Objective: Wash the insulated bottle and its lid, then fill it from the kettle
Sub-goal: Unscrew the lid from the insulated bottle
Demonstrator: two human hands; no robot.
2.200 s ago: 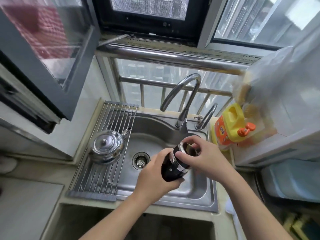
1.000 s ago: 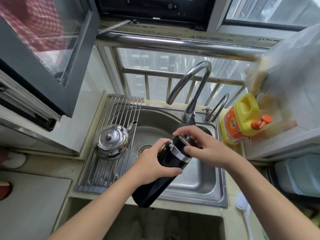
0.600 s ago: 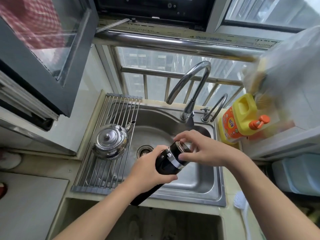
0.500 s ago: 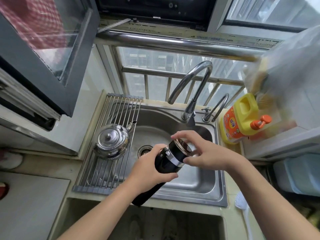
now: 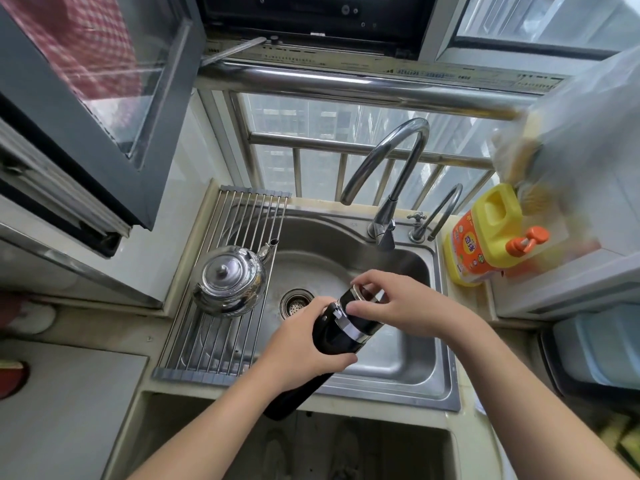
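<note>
The black insulated bottle (image 5: 327,337) is tilted above the front part of the sink (image 5: 398,362), its lid (image 5: 366,323) towards the tap (image 5: 391,168). The left hand (image 5: 304,355) grips the body and the right hand (image 5: 408,306) curls its fingers around the lid. The kettle (image 5: 230,284) stands to the left on the metal rack (image 5: 214,344). A yellow detergent bottle (image 5: 485,244) stands at the right, beside the sink.

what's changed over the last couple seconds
The bottle has tipped from nearly end-on to slanted, its base now toward the person over the sink front rim. The right hand has shifted its fingers round the lid, as if twisting. The left hand still grips the body; the kettle stays on the rack.
</note>
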